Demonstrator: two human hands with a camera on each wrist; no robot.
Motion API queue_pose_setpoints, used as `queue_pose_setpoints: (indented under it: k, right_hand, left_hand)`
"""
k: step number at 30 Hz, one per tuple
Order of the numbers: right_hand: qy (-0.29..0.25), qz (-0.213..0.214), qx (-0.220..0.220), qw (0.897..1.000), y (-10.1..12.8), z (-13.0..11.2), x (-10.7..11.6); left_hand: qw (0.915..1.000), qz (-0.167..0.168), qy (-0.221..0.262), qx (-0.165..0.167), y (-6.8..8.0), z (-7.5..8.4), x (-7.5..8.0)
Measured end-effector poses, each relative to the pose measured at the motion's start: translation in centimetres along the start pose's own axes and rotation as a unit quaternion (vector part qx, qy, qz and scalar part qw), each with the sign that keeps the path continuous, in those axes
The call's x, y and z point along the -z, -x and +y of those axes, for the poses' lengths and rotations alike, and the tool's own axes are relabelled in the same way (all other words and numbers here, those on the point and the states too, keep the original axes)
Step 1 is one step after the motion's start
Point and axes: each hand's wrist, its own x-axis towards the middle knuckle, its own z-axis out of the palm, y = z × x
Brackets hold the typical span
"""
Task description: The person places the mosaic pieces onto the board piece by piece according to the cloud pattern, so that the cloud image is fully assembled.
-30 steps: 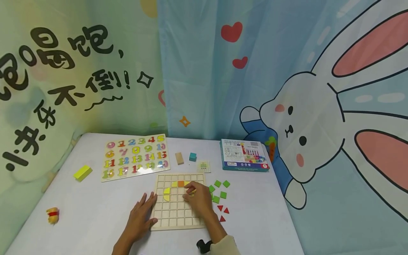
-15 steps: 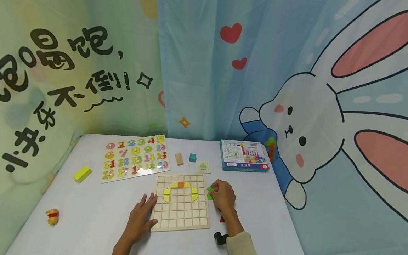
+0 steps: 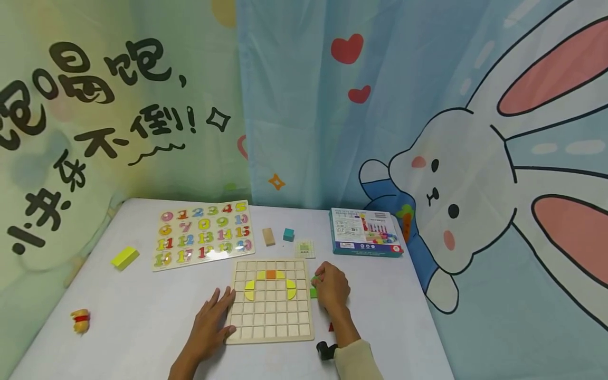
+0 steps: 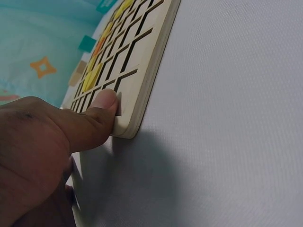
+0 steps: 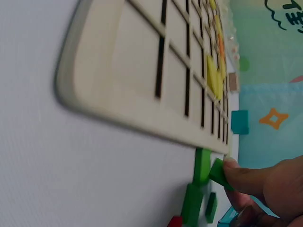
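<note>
Pinches a green piece [image 5: 219,173] in the right hand [image 3: 333,287], just right of the wooden grid board [image 3: 269,319]. Rests the uncurled left hand [image 3: 206,327] on the board's left edge. In the board's upper half, yellow pieces [image 3: 249,285] and an orange square [image 3: 271,274].

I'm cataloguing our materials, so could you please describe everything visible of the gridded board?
The gridded board is pale, wood-like and squarish, with rounded corners and ridges forming shallow cells. It lies flat on the white table. Six yellow pieces and one orange square sit in its cells. The left grip touches its left edge, thumb over the near corner. A green block lies beside its right edge.
</note>
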Motion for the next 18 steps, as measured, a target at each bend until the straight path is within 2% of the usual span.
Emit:
queue_pose_setpoints:
  k: [3,6,9,14,18]
  right_hand:
    - [-0.032,0.010,0.007,0.999,0.3,-0.7,-0.2]
    - [-0.073,0.012,0.036,0.997,1.1,-1.8,-0.8]
    - [-0.094,-0.004,0.068,0.993,2.1,-3.1,-1.6]
    - [-0.092,-0.045,0.107,0.989,3.4,-5.2,-3.4]
    - [-0.076,-0.056,0.128,0.987,3.6,-6.5,-5.1]
  left_hand:
    - [1.0000,-0.002,0.002,0.001,-0.1,0.0,0.0]
    - [1.0000,-0.003,0.000,0.004,0.0,0.1,0.1]
    - [1.0000,-0.004,-0.001,0.006,0.0,0.2,0.2]
    - [1.0000,0.003,0.002,0.000,0.1,0.1,0.1]
    - [1.0000,0.002,0.004,-0.006,0.1,0.0,0.0]
